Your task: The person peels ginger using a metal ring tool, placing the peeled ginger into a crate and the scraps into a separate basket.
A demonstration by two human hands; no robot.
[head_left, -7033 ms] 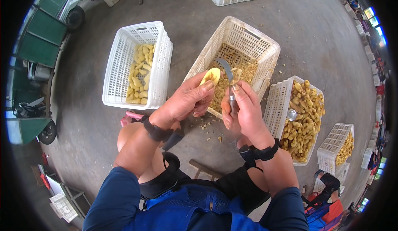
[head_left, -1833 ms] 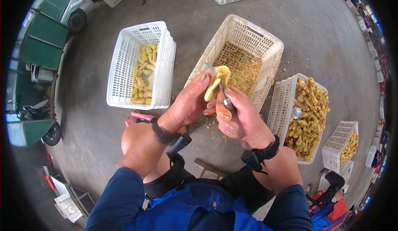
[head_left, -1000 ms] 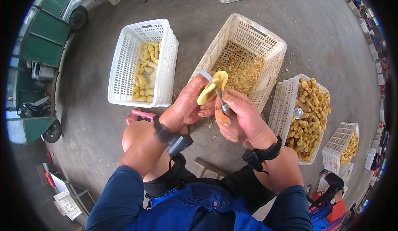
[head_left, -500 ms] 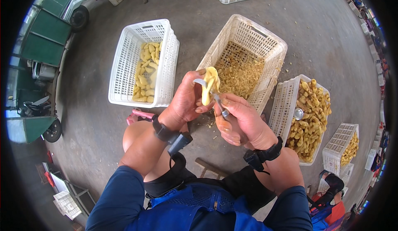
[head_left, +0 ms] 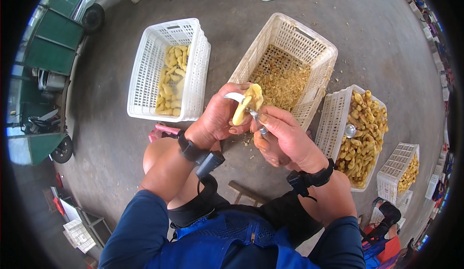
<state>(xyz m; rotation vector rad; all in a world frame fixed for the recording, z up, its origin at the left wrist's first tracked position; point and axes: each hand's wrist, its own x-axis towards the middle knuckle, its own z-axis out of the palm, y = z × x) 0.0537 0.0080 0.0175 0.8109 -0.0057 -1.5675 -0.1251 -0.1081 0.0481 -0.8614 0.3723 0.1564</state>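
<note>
Between my hands is a knobby yellow piece of ginger (head_left: 254,93), partly peeled, with brownish skin on its upper end. My left hand (head_left: 218,114) grips it from the left, fingers curled behind it. My right hand (head_left: 285,136) is closed round the handle of a metal peeling knife (head_left: 263,130), whose shaft meets the ginger. A pale curved blade (head_left: 234,96) shows at the ginger's left side, by my left thumb; whether it joins the same shaft is hidden. Both hands are just in front of a crate (head_left: 316,92) holding yellow-brown peelings (head_left: 282,88).
To the left stands a white crate (head_left: 140,83) with peeled yellow pieces (head_left: 169,95). On the right, another crate (head_left: 331,119) is heaped with brownish unpeeled ginger (head_left: 360,148), a round metal object (head_left: 350,131) on top. A smaller crate (head_left: 390,172) stands beyond. A wooden stool (head_left: 244,191) shows between my legs.
The ginger has tilted and shifted slightly right and down, showing more of its brownish upper end. More of the curved blade shows. Both hands keep their grip.
</note>
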